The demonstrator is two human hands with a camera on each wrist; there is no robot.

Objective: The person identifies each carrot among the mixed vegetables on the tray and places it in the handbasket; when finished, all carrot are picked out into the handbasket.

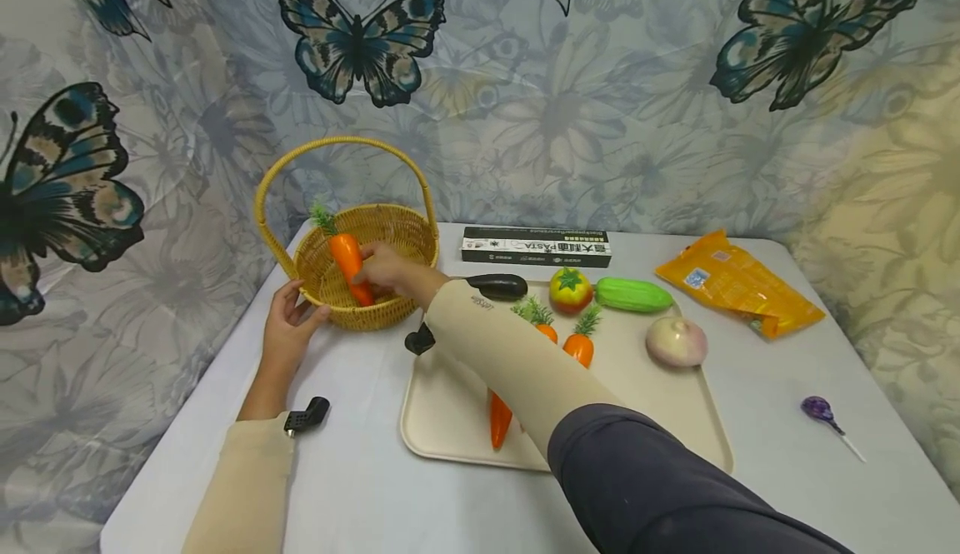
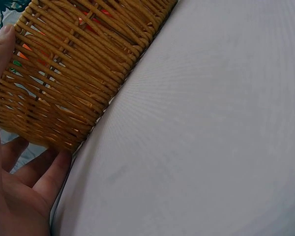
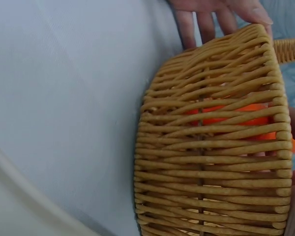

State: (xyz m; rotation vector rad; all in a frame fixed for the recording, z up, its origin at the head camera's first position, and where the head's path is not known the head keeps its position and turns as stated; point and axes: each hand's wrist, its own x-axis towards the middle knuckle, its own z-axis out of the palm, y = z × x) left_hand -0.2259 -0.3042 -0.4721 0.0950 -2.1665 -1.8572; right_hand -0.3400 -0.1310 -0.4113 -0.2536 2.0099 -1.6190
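Observation:
A wicker basket (image 1: 375, 314) with a tall looped handle stands on the table at the left. My left hand (image 1: 288, 321) holds its near left side, thumb at the rim and fingers against the lower wall, as the left wrist view shows. Inside leans an orange carrot (image 1: 347, 258), green top up over the far left rim and tip down. My right hand (image 1: 390, 271) reaches over the near right rim and holds the carrot; part of the grip is hidden. Through the weave in the right wrist view, the carrot (image 3: 255, 114) shows as orange patches.
On a beige tray (image 1: 442, 441) lie carrots (image 1: 579, 349), an eggplant (image 1: 502, 286), a tomato (image 1: 570, 290), a cucumber (image 1: 633, 294) and an onion (image 1: 677, 341). A black pasta box (image 1: 536, 247) stands behind; an orange bag (image 1: 738, 283) and a lollipop (image 1: 817, 408) are at right.

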